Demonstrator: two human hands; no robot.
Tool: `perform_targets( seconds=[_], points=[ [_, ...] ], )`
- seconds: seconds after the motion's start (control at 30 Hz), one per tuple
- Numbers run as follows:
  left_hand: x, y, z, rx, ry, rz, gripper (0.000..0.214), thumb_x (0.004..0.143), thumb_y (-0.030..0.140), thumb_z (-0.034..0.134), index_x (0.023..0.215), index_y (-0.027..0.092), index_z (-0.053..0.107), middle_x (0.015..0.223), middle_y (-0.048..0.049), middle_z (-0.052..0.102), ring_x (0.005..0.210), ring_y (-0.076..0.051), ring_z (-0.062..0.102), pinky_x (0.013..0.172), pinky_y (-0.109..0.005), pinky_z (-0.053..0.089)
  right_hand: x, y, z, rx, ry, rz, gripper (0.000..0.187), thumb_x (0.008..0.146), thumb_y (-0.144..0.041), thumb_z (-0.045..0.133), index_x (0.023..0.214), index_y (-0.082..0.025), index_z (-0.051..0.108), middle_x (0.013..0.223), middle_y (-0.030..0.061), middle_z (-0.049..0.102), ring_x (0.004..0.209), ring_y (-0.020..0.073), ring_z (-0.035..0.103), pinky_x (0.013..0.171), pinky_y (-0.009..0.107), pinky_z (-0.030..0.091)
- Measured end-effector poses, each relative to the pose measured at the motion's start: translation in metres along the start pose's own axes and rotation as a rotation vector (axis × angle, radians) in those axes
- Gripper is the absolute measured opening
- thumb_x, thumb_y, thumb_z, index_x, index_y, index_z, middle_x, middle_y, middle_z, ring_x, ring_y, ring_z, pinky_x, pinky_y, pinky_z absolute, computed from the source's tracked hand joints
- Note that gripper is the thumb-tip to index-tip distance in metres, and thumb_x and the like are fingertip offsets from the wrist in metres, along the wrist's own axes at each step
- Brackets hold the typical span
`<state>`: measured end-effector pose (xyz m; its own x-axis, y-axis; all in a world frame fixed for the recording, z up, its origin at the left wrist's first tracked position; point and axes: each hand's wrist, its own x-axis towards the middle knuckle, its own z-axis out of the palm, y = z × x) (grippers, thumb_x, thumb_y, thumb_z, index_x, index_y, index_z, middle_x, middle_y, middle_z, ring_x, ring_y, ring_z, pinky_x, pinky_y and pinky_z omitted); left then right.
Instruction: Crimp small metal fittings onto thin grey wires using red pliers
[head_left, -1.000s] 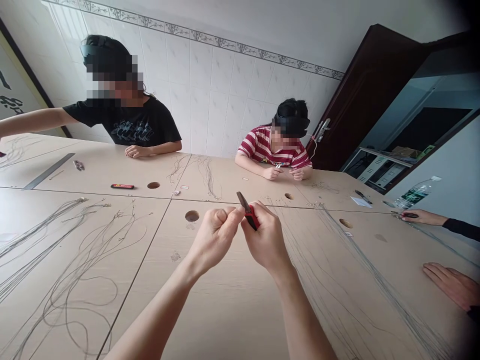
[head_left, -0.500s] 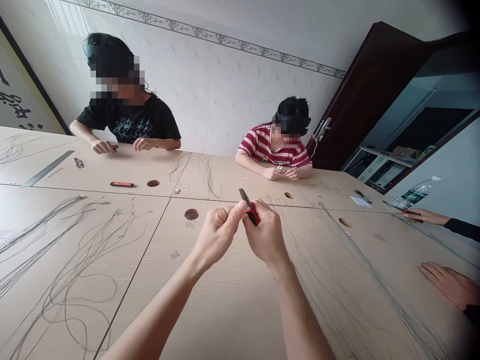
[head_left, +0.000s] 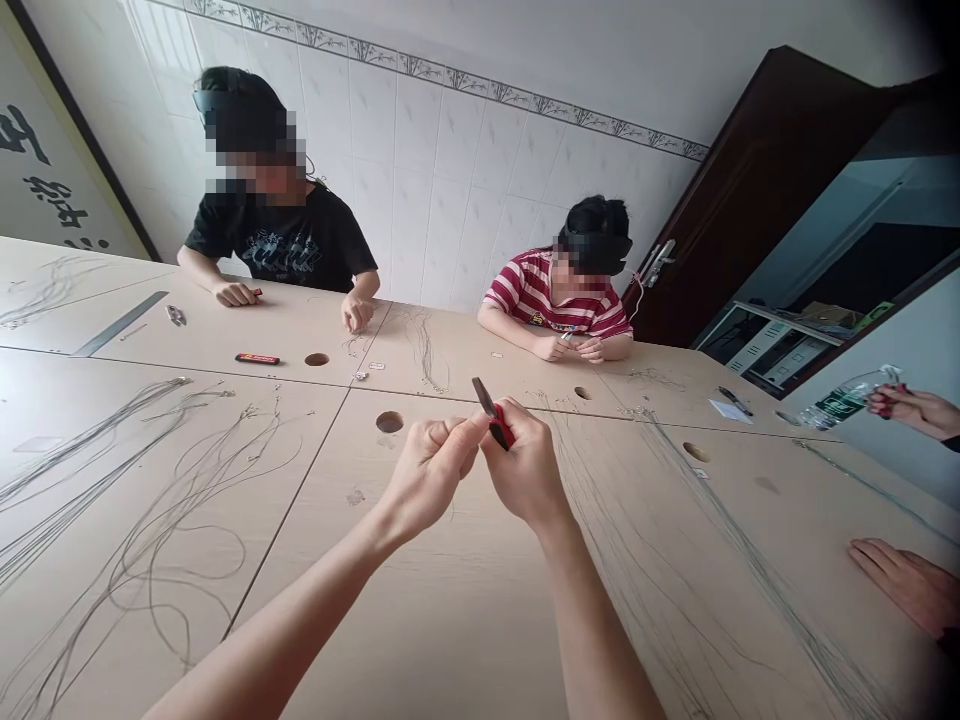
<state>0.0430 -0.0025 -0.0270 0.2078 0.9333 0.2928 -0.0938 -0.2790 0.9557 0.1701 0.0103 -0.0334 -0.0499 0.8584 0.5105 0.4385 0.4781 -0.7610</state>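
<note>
"What are you getting from out there?"

"The table (head_left: pixel 465 620) is filling most of my view. Thin cords (head_left: pixel 142 397) are lying loose on its left side, looking light and limp, so I'm expecting tangling more than breaking."

"And closer in?"

"I'm holding my left hand (head_left: pixel 431 460) and right hand (head_left: pixel 525 460) just beside each other above the table. The left is making a fist, thumb pressing on the forefinger; I'm not able to tell what it's pinching, if anything. The right is gripping the tool (head_left: pixel 498 428)."

"How is the tool sitting?"

"It's standing tilted in the right hand, its dark nose (head_left: pixel 482 396) pointing up and away past my left thumb."

"And its feel?"

"I'm guessing light, stiff and hardly fragile. I'm favouring the red-and-black grip (head_left: pixel 502 435): it's looking thicker and easier to squeeze. The nose is looking narrow and smooth, so I'm counting it slippery."
</note>
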Motion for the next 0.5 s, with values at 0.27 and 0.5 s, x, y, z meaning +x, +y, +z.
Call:
perform_targets(
  seconds=[0.27,0.5],
  points=[
    [-0.010,0.001,0.001,0.022,0.038,0.055,0.053,0.093,0.038,0.050,0.054,0.021,0.019,0.051,0.0066,0.017,0.048,-0.009,0.017,0.047,-0.029,0.016,-0.002,-0.005,-0.001,0.094,-0.054,0.021,0.019,0.081,-0.016,0.050,0.065,-0.022,0.043,0.064,-0.0054,0.040,0.059,0.0118,0.037,0.055,0.024,0.030],
    [-0.004,-0.004,0.001,0.045,0.060,0.024,0.052,0.093,0.037,0.049,0.054,0.021,0.019,0.050,0.0066,0.018,0.049,-0.009,0.016,0.048,-0.029,0.016,0.003,0.005,0.002,0.067,-0.022,0.035,0.015,0.077,-0.015,0.048,0.064,-0.022,0.045,0.064,-0.0048,0.043,0.059,0.0123,0.040,0.056,0.025,0.030]
  ],
)
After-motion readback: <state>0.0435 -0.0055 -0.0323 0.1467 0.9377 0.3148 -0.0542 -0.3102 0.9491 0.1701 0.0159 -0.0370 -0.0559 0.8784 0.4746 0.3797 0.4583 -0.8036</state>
